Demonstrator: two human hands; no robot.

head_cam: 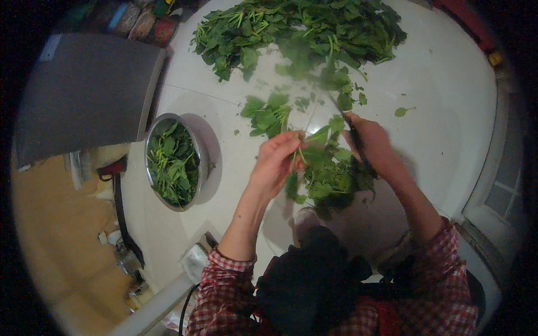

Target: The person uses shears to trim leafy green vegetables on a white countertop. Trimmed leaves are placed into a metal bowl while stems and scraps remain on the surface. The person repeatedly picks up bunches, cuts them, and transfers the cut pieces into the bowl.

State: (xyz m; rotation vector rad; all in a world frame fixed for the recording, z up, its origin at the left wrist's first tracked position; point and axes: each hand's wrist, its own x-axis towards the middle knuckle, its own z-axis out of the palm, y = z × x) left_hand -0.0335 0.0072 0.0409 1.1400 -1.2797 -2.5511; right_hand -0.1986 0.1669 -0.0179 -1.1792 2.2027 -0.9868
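Observation:
My left hand (279, 157) pinches the stems of a leafy green sprig (321, 136) between thumb and fingers. My right hand (372, 140) grips a long, dark, narrow tool (356, 136), apparently a knife, though blur hides its exact form. Below and between the hands lies a heap of trimmed leaves and stems (332, 185), close to my shoe (306, 220). Just beyond my left hand rests a small bunch of greens (267, 115) on the white tiled floor (441, 138). A large pile of leafy greens (302, 29) spreads across the far side.
To the left stands a round stainless steel bowl (204, 168) full of greens. Behind it is a grey box-like panel (88, 92). A metal-headed pole (159, 302) lies at lower left, and a framed glass door (500, 189) is at right. One loose leaf (402, 111) lies on the floor.

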